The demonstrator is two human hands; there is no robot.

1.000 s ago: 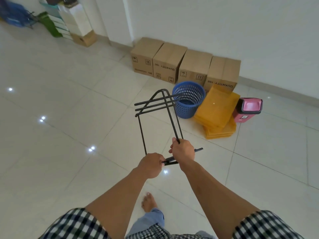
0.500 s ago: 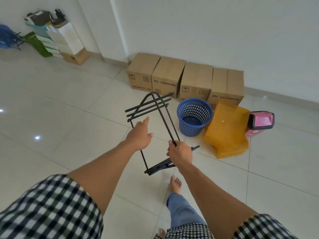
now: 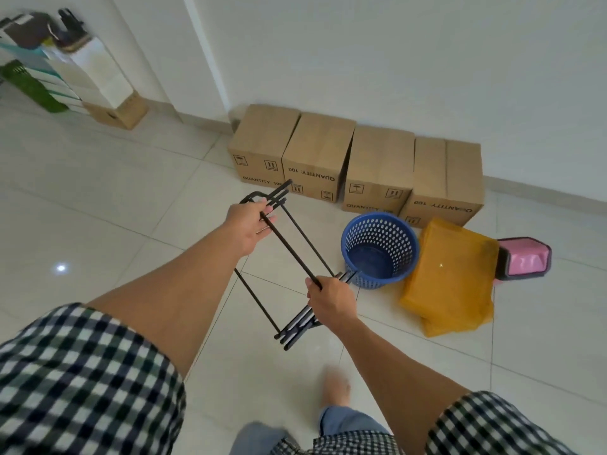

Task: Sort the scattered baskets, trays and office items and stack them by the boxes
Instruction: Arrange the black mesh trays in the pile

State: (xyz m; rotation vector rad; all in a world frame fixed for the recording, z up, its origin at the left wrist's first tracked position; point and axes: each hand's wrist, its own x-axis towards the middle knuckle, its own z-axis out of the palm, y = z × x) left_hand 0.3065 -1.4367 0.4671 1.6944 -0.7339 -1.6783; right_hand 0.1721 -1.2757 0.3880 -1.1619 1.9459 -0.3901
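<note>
The right hand (image 3: 331, 302) is closed tight around the near end of the black metal frame (image 3: 295, 326), just left of the blue basket (image 3: 371, 234). The frame is held up off the floor, and farther left of the basket the left hand (image 3: 251, 224) has its fingers curled around the frame's far end. Just right of the basket is a pile of yellow trays (image 3: 450, 277) with a pink bin (image 3: 525, 257) past it, and behind the basket four brown boxes (image 3: 354, 162) stand in a row by the wall.
</note>
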